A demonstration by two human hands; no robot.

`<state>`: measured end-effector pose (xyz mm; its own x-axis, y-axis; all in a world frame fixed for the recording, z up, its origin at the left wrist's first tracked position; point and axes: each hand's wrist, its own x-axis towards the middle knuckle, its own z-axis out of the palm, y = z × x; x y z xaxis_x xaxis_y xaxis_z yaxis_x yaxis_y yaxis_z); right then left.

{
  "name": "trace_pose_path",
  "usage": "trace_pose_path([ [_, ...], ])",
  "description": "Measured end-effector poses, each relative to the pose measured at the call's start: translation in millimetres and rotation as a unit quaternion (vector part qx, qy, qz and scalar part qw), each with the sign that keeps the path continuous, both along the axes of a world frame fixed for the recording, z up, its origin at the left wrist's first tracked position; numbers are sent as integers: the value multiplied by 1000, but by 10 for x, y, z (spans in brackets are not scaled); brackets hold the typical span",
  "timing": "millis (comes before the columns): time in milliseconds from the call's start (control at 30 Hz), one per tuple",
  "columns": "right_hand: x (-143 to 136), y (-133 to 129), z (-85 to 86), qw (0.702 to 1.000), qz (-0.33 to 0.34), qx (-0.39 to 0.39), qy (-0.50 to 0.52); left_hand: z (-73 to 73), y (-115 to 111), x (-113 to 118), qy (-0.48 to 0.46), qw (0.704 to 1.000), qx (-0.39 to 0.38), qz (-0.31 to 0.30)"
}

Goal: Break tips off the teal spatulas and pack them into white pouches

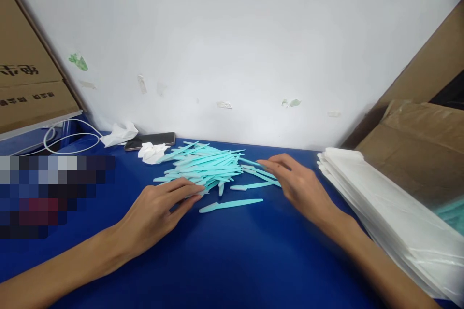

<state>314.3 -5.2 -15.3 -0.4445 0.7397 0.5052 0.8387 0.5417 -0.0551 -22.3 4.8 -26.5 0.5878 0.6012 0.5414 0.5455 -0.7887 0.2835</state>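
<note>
A heap of thin turquoise plastic sticks (pixel 206 164) lies on the blue table (pixel 224 260) near the wall. My left hand (pixel 163 210) is at the heap's front left edge, its fingertips pinched on the pale end of one stick. On the right, my right hand (pixel 297 183) holds the end of another turquoise stick (pixel 250 161) between thumb and fingers. Below that hand's fingers, a few sticks lie apart from the heap. One single stick (pixel 231 205) rests in front of the heap, between my hands.
Crumpled tissues (pixel 152 153) and a dark phone (pixel 150 141) lie behind the left hand. A white cable (pixel 72 136) and cardboard box (pixel 29 77) are at the left. Stacked white bags (pixel 391 217) and a brown box (pixel 416 149) stand right.
</note>
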Motion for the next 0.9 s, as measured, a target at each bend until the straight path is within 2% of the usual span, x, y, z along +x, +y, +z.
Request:
trace_pose_path([
  [167,-306,-143,-17,992,111,66,-12,21,-13,11,-4,1000,-8,6],
  [267,-420,-181,-30,986,146,74,-14,24,-32,28,-2,1000,-2,1],
  [567,-446,-192,-60,987,153,44,-28,19,-57,61,-21,1000,-2,-20],
  [900,-677,-333,12,981,178,74,22,-32,-196,127,-52,996,-7,-65],
])
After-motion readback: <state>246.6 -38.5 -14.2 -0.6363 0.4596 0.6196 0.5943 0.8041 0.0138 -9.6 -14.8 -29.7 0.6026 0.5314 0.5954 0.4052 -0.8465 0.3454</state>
